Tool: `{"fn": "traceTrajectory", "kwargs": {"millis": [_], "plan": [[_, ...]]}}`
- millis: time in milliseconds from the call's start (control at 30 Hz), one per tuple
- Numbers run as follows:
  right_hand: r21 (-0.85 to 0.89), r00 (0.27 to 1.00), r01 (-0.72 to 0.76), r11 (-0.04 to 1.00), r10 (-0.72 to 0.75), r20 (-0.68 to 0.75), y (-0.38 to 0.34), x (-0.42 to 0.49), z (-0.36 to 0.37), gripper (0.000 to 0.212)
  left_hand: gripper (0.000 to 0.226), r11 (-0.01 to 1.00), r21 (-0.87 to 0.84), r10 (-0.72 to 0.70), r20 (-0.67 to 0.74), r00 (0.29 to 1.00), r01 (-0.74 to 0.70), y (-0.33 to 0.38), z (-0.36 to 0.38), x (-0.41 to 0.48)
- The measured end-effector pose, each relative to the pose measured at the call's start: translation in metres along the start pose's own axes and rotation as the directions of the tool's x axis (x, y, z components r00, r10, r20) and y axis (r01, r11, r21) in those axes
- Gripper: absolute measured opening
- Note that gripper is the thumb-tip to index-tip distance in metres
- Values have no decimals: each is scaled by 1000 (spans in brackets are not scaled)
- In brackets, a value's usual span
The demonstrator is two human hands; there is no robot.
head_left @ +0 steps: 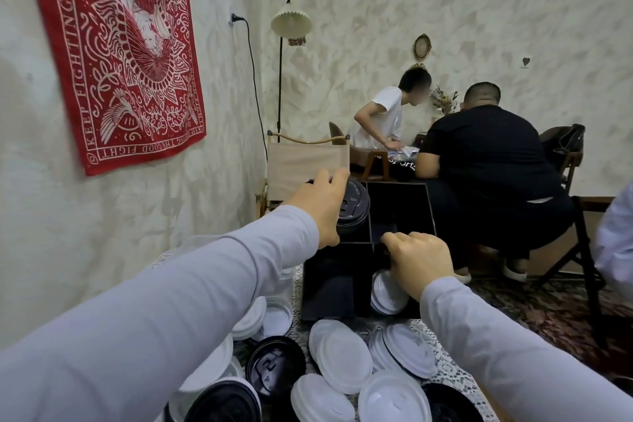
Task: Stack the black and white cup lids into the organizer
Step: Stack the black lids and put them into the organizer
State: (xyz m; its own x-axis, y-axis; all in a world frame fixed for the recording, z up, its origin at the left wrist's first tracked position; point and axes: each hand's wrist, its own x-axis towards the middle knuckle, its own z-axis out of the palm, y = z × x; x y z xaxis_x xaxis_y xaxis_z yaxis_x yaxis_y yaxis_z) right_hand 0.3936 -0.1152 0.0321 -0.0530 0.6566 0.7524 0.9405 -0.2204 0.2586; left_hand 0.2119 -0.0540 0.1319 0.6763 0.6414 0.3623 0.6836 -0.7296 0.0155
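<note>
The black organizer [329, 288] sits at the centre of the frame, just below the middle, on a lace tablecloth [445, 370]. Thin walls divide it into compartments. The left hand [322, 209] reaches in from the lower left in a pale grey sleeve and grips a stack of black lids [354, 207]. Its fingers curl over the top of the stack and its thumb sits below. The stack stands on edge in the organizer's far left compartment, with the top lid facing the right of the frame. The right hand [418, 260] comes in from the lower right with its fingers curled down by the cross divider. It is directly over a stack of white lids [387, 291], which leans on edge in the near right compartment. Whether this hand grips the lids or only rests against them cannot be told, because the palm hides the contact. The near left and far right compartments show only dark interior. Along the bottom of the frame, loose white lids [342, 353] lie overlapping in front of the organizer, with loose black lids [274, 367] among them. A red wall hanging [116, 44] fills the upper left, on a rough plastered wall. A floor lamp [291, 20] stands near the top centre, behind a canvas folding chair [308, 158]. At centre right, two people [479, 154] sit at a table, well apart from the organizer.
</note>
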Motion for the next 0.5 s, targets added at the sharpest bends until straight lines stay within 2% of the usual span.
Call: {"fn": "traceTrajectory", "kwargs": {"millis": [267,400,500], "plan": [[-14,996,69,998,-70,-64,1,-9,-2,35,91,992,126,-3,56,998,-4,3,6,7],[-31,993,88,996,-90,-75,4,-11,2,34,88,965,258,24,68,997,-40,3,7,9],[-29,993,86,996,-88,-75,4,-10,6,34,87,967,252,17,72,997,-35,4,8,12]]}}
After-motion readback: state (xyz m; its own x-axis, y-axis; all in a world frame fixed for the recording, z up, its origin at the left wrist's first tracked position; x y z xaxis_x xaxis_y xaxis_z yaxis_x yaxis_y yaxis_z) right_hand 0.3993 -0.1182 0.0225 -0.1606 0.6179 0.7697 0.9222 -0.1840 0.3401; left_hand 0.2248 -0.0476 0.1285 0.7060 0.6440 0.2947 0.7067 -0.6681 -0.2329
